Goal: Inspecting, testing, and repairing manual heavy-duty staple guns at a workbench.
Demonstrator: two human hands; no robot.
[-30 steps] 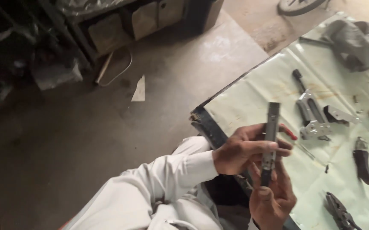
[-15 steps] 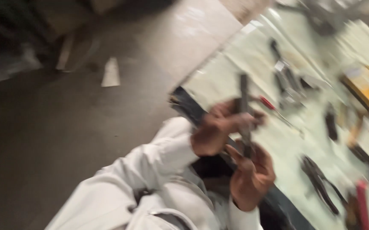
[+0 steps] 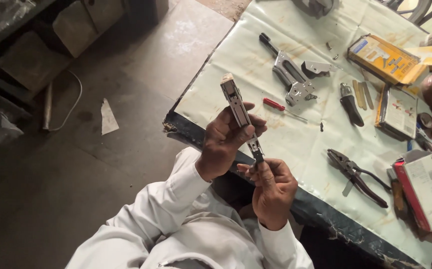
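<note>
1. Left hand (image 3: pixel 224 142) wraps its fingers around the middle of a long narrow metal stapler channel (image 3: pixel 240 115), clamped on it; thumb side faces the camera.
2. Right hand (image 3: pixel 272 188) pinches the channel's lower tip between fingertips (image 3: pixel 257 167), closed on that end.
3. The channel is grey steel, thin, U-shaped with slots along its face, a pale squarish cap at the top end, a darker small piece at the bottom. It stands tilted, top leaning left, held in the air above the near table edge (image 3: pixel 196 132).
4. Upper half of the channel sticks out above the left fist; the lower end runs down into the right fingers.
5. Both sleeves (image 3: pixel 176 199) white cloth.
6. Table is covered by a pale, stained plastic sheet (image 3: pixel 216 74), glossy.
7. On it: red-handled screwdriver (image 3: pixel 281 107) just beyond the left hand, dismantled metal staple gun body (image 3: pixel 288 74) farther back, dark pliers (image 3: pixel 356 175) to the right, black-handled tool (image 3: pixel 350 103), yellow cardboard box (image 3: pixel 383 57), red-and-white box (image 3: pixel 425 192) at the right edge.
8. Grey concrete floor (image 3: pixel 76 164) to the left, with a paper scrap (image 3: pixel 108 117).
</note>
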